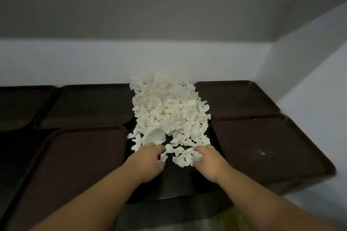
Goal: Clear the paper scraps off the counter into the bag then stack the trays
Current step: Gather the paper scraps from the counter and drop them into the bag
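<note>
Two hands work at a pile of white paper scraps [169, 110] on the dark counter [176, 180] between brown trays [262, 140]. The right hand [208, 163] curls its fingers [199, 149] around scraps; whether the left hand [148, 161] grasps any is unclear.

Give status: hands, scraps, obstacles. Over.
Left hand, right hand curled round white torn paper scraps. Heap on black counter, dark brown rectangular trays both sides. Nothing blocking.

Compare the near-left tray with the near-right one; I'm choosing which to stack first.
The near-left tray looks bare; the near-right tray carries a few white specks. The near-left tray is cut off by the frame's bottom edge; the near-right tray shows almost whole. Both are dark brown, rimmed, and flank the paper scraps.
</note>
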A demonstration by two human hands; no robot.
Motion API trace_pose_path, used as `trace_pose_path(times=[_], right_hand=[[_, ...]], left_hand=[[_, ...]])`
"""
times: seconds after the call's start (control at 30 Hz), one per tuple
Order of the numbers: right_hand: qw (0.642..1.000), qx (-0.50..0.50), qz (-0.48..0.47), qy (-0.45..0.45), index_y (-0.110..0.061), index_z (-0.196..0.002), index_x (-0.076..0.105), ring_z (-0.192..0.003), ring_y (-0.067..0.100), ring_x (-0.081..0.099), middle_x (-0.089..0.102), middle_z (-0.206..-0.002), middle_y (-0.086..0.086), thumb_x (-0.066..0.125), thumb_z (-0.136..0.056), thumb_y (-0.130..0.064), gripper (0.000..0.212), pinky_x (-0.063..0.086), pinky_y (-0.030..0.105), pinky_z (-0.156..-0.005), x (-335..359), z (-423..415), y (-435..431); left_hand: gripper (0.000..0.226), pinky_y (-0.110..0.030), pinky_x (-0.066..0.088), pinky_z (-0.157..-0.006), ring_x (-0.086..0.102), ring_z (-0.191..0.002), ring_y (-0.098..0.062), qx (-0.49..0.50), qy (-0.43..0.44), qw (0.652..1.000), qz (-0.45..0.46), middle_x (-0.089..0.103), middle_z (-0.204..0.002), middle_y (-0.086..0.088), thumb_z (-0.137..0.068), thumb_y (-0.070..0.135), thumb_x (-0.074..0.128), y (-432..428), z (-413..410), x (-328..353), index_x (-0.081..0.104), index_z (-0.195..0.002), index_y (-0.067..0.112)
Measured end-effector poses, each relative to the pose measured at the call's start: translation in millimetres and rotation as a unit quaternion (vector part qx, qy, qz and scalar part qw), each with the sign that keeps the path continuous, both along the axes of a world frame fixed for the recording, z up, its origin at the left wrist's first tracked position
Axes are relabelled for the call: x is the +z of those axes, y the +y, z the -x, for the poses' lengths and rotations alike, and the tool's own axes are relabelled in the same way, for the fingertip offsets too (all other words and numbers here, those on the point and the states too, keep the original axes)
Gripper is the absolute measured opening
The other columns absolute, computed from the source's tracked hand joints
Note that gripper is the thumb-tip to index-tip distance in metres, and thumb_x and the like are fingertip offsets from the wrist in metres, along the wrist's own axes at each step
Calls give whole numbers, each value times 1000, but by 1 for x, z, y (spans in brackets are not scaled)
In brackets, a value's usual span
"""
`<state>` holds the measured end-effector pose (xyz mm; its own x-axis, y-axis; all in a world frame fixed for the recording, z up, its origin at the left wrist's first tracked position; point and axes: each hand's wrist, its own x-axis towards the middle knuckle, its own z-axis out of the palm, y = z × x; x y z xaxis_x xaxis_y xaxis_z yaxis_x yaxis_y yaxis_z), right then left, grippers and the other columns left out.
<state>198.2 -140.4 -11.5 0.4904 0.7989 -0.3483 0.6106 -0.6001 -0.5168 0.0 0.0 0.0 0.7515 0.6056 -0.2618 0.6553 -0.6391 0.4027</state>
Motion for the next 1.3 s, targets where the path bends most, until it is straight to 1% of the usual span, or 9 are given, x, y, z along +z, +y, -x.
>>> trace_pose_path(times=[0.3,0.4,0.53,0.67,0.8,0.9,1.03,1.13,1.3], right_hand=[[998,39,13,-39,-36,-157,28,-144,23,25,20,-159,1,63,-94,-33,72,37,33,-113,-42,-17,19],[996,68,12,-59,-33,-143,48,-134,21,32,35,-145,-1,57,-96,-26,49,43,30,-105,-53,-16,23],[996,62,-2,-69,-22,-113,63,-109,17,42,42,-113,-6,50,-94,-15,24,47,27,-88,-65,-20,21],[999,32,-23,-30,-19,-91,60,-87,14,51,44,-102,-3,51,-90,-9,13,42,20,-70,-61,-26,18],[993,-49,-92,49,-25,-65,45,-66,10,47,51,-83,0,54,-88,-8,30,35,17,-54,-53,-27,11],[970,-128,-149,139,-28,-76,62,-63,6,52,59,-74,-6,56,-93,-10,26,41,16,-54,-41,-23,-1],[932,-229,-196,203,-36,-98,67,-79,13,66,70,-89,-6,59,-96,-14,23,50,16,-57,-18,-20,-18],[906,-280,-204,242,-33,-97,66,-76,15,69,70,-94,-3,59,-96,-11,23,49,12,-53,-6,-20,-31],[857,-377,-250,246,-24,-103,69,-76,14,74,74,-94,0,61,-91,-10,20,62,40,-84,6,-34,-63]], left_hand=[[78,-47,25,-117,18,-148,-22,45,31,998,-10,15,-162,2,-92,68,48,-29,-47,-66,9,-157,48],[65,-44,21,-115,16,-148,-20,47,26,997,-48,10,-164,3,-95,65,46,-37,-58,-83,20,-154,51],[41,-37,33,-106,35,-136,-20,71,-2,996,-63,29,-151,2,-101,38,47,-32,-62,-92,46,-141,35],[25,-34,41,-83,51,-104,-22,74,-16,996,-52,39,-122,3,-101,30,44,-27,-61,-90,51,-124,23],[16,-40,48,-71,53,-82,-25,97,-48,994,-19,42,-107,1,-101,24,42,-24,-62,-80,48,-115,21],[11,-39,49,-73,51,-84,-21,108,-75,991,-7,43,-104,0,-100,18,43,-21,-65,-65,47,-110,19],[20,-36,49,-82,56,-98,-26,113,-135,984,-14,49,-115,-8,-102,15,45,-18,-72,-44,50,-120,10],[22,-24,40,-71,52,-91,-22,93,-166,982,-8,50,-113,-12,-102,13,44,-23,-87,-29,49,-122,5],[5,-33,41,-67,52,-80,-19,19,-211,977,22,46,-95,-2,-100,16,46,-54,-122,-2,50,-102,13]])
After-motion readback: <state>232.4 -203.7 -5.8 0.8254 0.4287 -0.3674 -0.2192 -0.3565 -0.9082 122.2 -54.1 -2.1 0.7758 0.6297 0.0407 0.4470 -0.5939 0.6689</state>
